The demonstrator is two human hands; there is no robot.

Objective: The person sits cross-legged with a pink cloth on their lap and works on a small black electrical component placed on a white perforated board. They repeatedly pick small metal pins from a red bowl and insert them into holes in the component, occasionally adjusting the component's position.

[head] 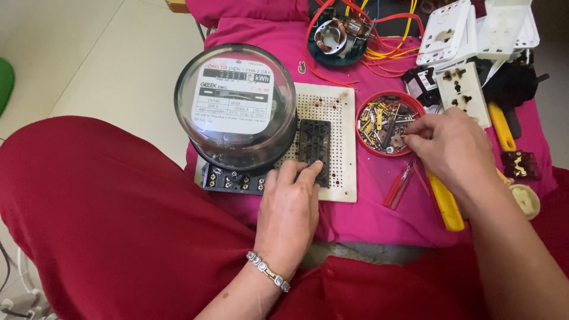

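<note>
My left hand (288,213) rests on the perforated white board (338,106), its fingertips pressing the lower end of a black socket insert (314,142) that lies on the board. My right hand (453,145) reaches into the right side of a round red dish (363,112) full of small metal screws and contacts, thumb and finger pinched on a small metal part there. An electricity meter (236,106) with a clear round dome stands on the board's left part, its black terminal block facing me.
A pink cloth (355,207) covers the work surface. A red-handled screwdriver (398,188) and a yellow-handled tool (446,204) lie under my right hand. White socket plates (450,29), a coil with red and yellow wires (336,37) and a burnt socket face (462,92) lie at the back.
</note>
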